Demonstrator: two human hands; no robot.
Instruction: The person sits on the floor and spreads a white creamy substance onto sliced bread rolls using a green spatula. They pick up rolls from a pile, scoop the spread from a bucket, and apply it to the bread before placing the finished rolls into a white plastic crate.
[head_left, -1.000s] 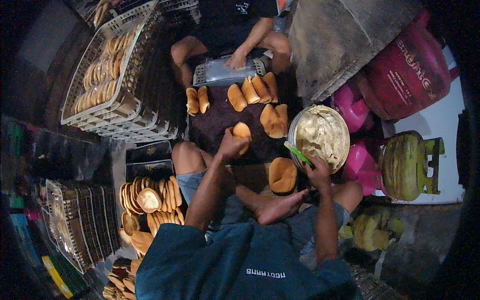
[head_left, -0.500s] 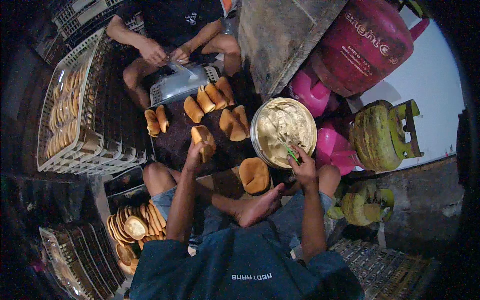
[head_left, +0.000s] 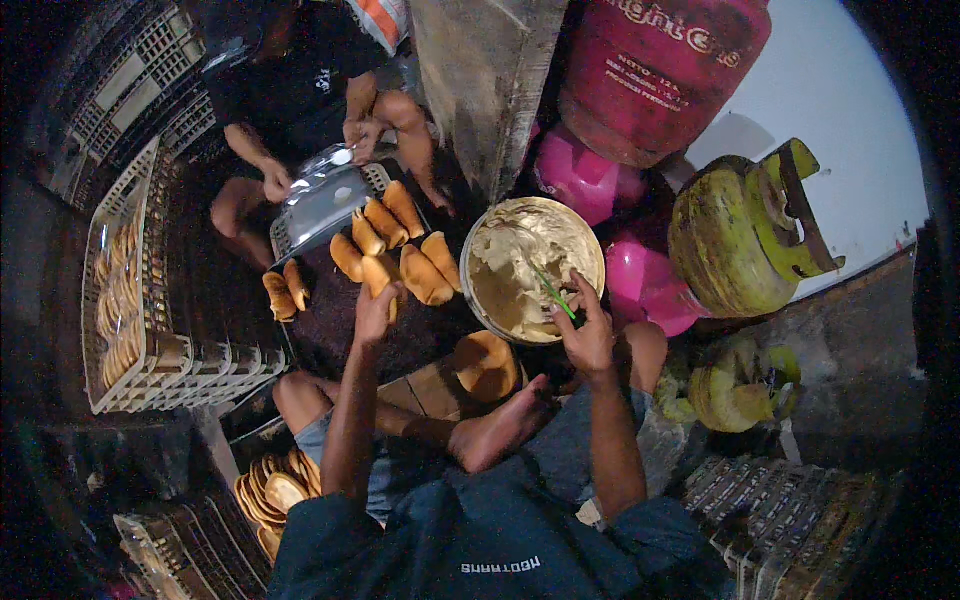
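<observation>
In my left hand is a folded bread roll, held at the near side of several browned rolls on a dark surface. My right hand grips a green-handled spreader, its tip down in the pale cream. That cream fills a round tub beside my right knee. Between the tub and my foot, a round bun rests on a cardboard box. More flat round buns are piled by my left thigh.
Opposite, a person's hands hold a clear plastic bag over a grey upturned crate. Crates of packed bread stand at the left. Pink and green gas cylinders crowd the right, beside a wooden panel.
My left hand has carried its roll forward to the other rolls. My right hand keeps the spreader in the cream. The whole view has shifted, and the other person has spread the plastic bag wider.
</observation>
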